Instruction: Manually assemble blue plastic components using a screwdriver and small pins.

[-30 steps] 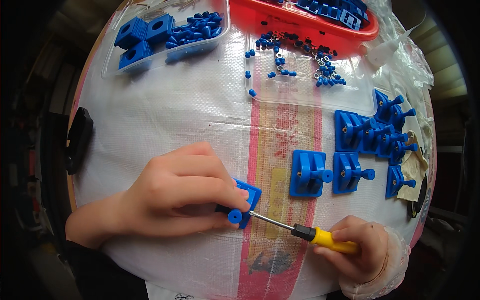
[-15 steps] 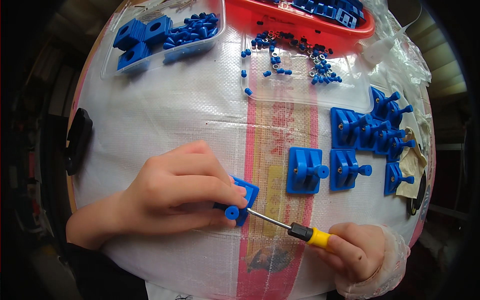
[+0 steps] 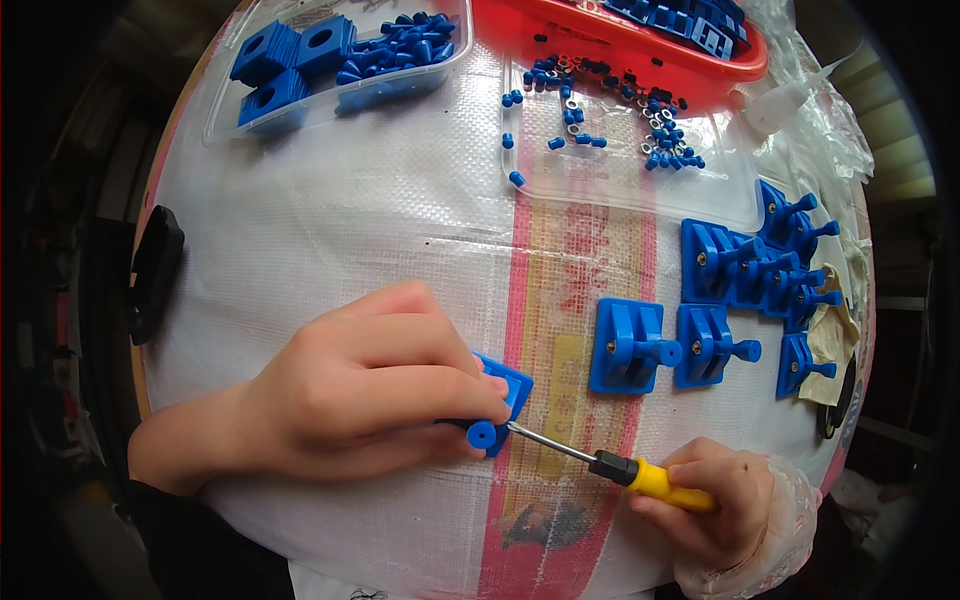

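With closed fingers, my left hand [image 3: 385, 385] grips a blue plastic bracket [image 3: 514, 390] with a square base and a round-ended peg; the hand covers most of it. My right hand [image 3: 725, 505] is wrapped round the yellow and black handle of a screwdriver [image 3: 655, 482]. Its metal shaft points left, and its tip meets the bracket just beside my left fingertips. The exact contact point is too small to make out. To the right stand two similar assembled brackets, one nearer [image 3: 633, 346] and one farther right [image 3: 712, 347].
Several more brackets [image 3: 712, 258] cluster at the right beside a beige cloth [image 3: 832, 340]. A clear lid [image 3: 600, 200] bears small blue caps and metal nuts. Behind it is a red tray [image 3: 520, 25]; a clear box [image 3: 400, 92] of blue parts stands far left. A black object [image 3: 157, 270] lies left.
The whole scene has shifted slightly right in view. My right hand has changed its hold, and more of the yellow handle shows. The screwdriver tip stays at the bracket.
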`<state>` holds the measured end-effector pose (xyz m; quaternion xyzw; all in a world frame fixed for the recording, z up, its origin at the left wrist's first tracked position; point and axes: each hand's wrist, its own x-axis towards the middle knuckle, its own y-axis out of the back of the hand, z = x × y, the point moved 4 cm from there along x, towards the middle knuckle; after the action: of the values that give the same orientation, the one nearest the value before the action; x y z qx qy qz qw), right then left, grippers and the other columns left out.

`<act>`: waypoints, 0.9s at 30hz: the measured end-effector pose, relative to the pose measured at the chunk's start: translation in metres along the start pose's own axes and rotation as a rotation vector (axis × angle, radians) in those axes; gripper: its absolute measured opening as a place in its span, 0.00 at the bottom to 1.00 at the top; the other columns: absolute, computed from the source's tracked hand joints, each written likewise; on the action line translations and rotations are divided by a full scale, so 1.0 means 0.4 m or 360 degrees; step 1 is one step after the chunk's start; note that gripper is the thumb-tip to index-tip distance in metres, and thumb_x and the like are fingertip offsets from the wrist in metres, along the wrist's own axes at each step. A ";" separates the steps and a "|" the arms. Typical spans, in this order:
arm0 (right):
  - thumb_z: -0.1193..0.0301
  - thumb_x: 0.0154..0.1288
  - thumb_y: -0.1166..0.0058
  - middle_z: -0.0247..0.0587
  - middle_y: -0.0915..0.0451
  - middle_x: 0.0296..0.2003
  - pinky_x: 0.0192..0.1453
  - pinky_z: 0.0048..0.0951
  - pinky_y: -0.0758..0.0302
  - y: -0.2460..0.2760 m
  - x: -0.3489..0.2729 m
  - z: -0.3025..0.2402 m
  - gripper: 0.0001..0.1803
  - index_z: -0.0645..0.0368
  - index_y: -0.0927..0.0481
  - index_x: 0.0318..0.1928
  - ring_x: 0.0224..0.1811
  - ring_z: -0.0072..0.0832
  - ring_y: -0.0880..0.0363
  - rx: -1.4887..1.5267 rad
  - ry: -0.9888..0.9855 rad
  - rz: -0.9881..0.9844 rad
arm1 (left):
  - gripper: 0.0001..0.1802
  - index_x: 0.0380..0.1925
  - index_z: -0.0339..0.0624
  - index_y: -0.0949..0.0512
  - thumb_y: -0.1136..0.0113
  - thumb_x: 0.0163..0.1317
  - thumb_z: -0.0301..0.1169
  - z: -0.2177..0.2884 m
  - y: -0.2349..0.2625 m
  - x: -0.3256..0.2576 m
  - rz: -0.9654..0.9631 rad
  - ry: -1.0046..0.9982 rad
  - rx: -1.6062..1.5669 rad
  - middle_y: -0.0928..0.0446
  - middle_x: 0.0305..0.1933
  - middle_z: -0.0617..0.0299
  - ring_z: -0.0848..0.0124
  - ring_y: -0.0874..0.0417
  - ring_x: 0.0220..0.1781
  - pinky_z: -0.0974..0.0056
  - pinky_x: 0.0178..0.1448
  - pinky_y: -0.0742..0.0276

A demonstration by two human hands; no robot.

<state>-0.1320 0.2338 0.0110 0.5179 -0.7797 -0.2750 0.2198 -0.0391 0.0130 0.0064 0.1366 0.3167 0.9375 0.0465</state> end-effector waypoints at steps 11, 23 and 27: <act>0.70 0.46 0.31 0.44 0.23 0.22 0.21 0.23 0.32 0.020 0.006 0.023 0.17 0.62 0.27 0.31 0.18 0.31 0.24 0.0345 -0.0421 -0.0096 | 0.17 0.32 0.46 0.20 0.26 0.40 0.33 0.001 -0.005 -0.001 0.0038 -0.0053 0.0101 0.20 0.31 0.67 0.75 0.23 0.28 0.71 0.34 0.33; 0.76 0.43 0.34 0.44 0.25 0.26 0.18 0.27 0.30 0.014 0.019 -0.007 0.17 0.64 0.27 0.35 0.19 0.32 0.24 -0.0161 0.0249 0.0011 | 0.14 0.29 0.45 0.20 0.26 0.40 0.30 0.001 0.000 -0.004 0.0031 0.0021 0.0052 0.20 0.31 0.66 0.75 0.24 0.29 0.71 0.35 0.33; 0.78 0.44 0.37 0.46 0.26 0.26 0.17 0.27 0.30 0.027 0.015 -0.030 0.17 0.66 0.27 0.36 0.20 0.34 0.25 -0.0373 0.0372 -0.0111 | 0.15 0.29 0.45 0.20 0.26 0.39 0.30 -0.001 -0.002 0.000 0.0032 0.0004 0.0017 0.20 0.31 0.66 0.75 0.24 0.29 0.70 0.36 0.33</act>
<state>-0.1341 0.2291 0.0272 0.5438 -0.6929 -0.3094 0.3584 -0.0393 0.0136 0.0058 0.1390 0.3205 0.9363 0.0359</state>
